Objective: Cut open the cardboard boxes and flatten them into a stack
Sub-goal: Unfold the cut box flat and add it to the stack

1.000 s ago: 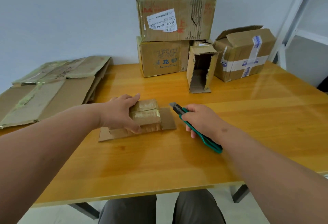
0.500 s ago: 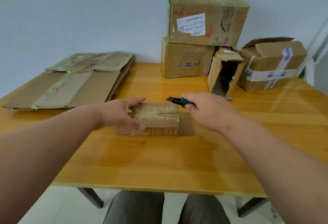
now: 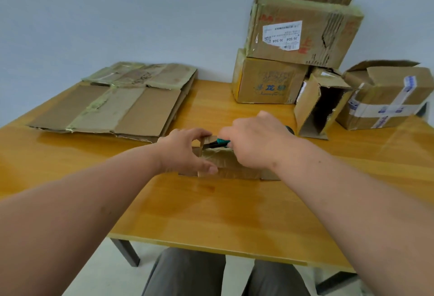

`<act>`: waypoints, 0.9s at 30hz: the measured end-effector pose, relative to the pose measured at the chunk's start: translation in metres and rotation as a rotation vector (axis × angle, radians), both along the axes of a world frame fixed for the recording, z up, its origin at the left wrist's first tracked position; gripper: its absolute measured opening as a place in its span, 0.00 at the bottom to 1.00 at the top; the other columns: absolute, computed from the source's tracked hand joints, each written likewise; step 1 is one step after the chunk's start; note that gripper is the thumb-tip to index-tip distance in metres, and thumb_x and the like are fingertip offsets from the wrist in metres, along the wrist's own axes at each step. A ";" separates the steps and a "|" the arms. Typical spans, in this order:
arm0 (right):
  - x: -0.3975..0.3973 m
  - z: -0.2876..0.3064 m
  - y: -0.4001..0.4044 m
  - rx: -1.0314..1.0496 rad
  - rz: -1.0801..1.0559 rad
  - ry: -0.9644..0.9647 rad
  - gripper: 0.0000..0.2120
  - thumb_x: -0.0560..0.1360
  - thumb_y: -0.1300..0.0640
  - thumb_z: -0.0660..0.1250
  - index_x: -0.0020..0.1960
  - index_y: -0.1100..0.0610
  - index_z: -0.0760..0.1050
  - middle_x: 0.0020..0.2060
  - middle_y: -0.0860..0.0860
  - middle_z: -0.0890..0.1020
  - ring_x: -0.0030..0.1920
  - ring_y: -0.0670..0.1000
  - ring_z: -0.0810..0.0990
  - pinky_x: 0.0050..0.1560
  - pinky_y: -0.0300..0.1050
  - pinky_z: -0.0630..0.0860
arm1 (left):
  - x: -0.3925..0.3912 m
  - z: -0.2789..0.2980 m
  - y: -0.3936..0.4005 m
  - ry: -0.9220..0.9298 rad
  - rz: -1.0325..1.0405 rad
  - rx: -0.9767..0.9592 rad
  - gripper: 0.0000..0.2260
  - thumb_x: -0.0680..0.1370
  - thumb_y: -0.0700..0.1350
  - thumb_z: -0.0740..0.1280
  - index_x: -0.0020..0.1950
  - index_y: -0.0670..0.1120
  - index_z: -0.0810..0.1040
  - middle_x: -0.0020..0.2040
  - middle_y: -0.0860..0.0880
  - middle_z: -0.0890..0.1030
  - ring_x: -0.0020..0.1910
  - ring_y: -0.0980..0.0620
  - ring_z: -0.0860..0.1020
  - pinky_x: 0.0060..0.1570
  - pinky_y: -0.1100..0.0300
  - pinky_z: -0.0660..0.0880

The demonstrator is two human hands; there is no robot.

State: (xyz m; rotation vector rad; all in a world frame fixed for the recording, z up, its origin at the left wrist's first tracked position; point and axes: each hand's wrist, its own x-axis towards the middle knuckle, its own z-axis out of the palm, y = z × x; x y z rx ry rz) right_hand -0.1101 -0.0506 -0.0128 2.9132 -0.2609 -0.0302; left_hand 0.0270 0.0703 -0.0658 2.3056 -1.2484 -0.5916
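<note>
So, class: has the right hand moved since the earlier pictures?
Yes. The right hand, gripping the knife, has moved left and away from the person, from the bare table beside the small box to over its top.

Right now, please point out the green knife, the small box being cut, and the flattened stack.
green knife [image 3: 220, 142], head view, on its handle.
small box [image 3: 234, 163], head view, on its taped top.
flattened stack [image 3: 122, 108], head view, on the top sheet.
</note>
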 end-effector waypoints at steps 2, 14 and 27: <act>0.002 0.001 0.004 0.003 -0.001 0.002 0.10 0.81 0.56 0.56 0.56 0.44 0.72 0.36 0.45 0.67 0.42 0.53 0.70 0.47 0.51 0.60 | 0.001 -0.001 0.000 0.017 0.002 0.002 0.44 0.64 0.61 0.78 0.75 0.59 0.62 0.64 0.57 0.69 0.66 0.49 0.68 0.66 0.45 0.71; 0.015 0.006 0.026 -0.219 -0.020 0.037 0.12 0.81 0.58 0.54 0.52 0.47 0.75 0.39 0.48 0.76 0.39 0.53 0.72 0.48 0.53 0.60 | 0.001 -0.005 0.001 0.130 0.036 -0.045 0.39 0.66 0.57 0.78 0.73 0.57 0.66 0.63 0.56 0.72 0.61 0.51 0.71 0.57 0.55 0.70; -0.013 0.003 -0.002 -0.208 -0.045 0.089 0.14 0.79 0.63 0.54 0.51 0.47 0.73 0.37 0.47 0.76 0.37 0.50 0.72 0.46 0.51 0.59 | 0.000 -0.001 -0.003 0.134 0.030 0.012 0.39 0.68 0.55 0.77 0.75 0.57 0.63 0.49 0.68 0.66 0.60 0.54 0.68 0.64 0.52 0.70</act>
